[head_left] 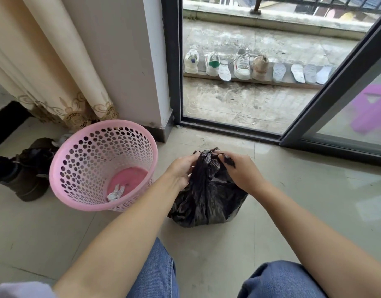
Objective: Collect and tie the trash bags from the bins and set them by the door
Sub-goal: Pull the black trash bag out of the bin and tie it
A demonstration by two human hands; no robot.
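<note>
A full black trash bag (206, 198) sits on the tiled floor in front of my knees. Its top is gathered into a twisted bunch. My left hand (181, 171) grips the left side of that bunch. My right hand (239, 171) pinches the right strand of the bag's top between fingers and thumb. To the left of the bag stands a pink perforated bin (103, 166), tilted towards me, with no bag in it and a crumpled scrap of paper (116, 192) on its bottom.
A sliding glass door (228, 61) stands open just beyond the bag, with its track (228, 127) on the floor. Shoes and insoles (245, 65) line a ledge on the balcony outside. Dark boots (24, 168) lie left of the bin, under a beige curtain (56, 72).
</note>
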